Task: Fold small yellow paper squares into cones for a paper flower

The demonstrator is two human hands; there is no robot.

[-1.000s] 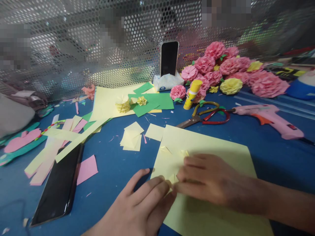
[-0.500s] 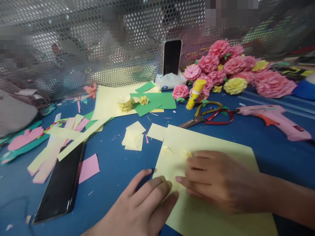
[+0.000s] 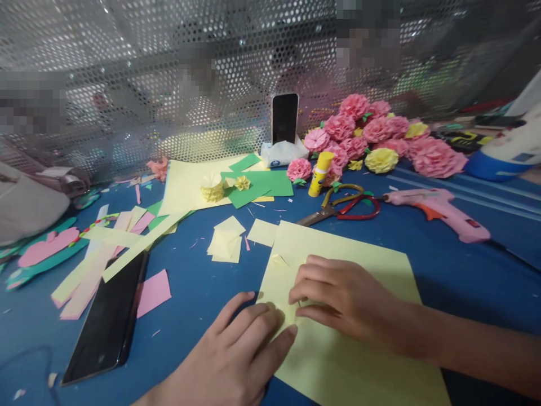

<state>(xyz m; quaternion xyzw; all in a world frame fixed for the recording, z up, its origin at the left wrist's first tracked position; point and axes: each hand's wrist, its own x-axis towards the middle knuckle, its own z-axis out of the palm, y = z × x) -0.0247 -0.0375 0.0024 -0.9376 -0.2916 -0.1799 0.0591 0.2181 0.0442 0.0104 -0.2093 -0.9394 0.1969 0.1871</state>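
A large pale yellow sheet of paper (image 3: 350, 361) lies under both hands on the blue table. My left hand (image 3: 236, 344) rests at its left edge, fingers curled and thumb close to them, around a small piece of yellow paper (image 3: 291, 317) that is mostly hidden. From the right, my right hand (image 3: 342, 293) pinches at the same small piece with thumb and fingers. A little folded yellow scrap (image 3: 279, 260) lies on the sheet beyond my hands. Small yellow paper squares (image 3: 226, 242) are piled to the left of the sheet.
Behind the sheet are scissors (image 3: 333, 210), a yellow glue stick (image 3: 320, 175) and a pink glue gun (image 3: 443, 213). Pink and yellow paper flowers (image 3: 372, 132) are heaped at the back. A dark phone (image 3: 105, 327) lies left, partly under paper strips (image 3: 95, 262).
My right hand has moved left and closed in a pinch beside my left hand. A yellow bit near its fingers is now covered. The whole view has shifted slightly.
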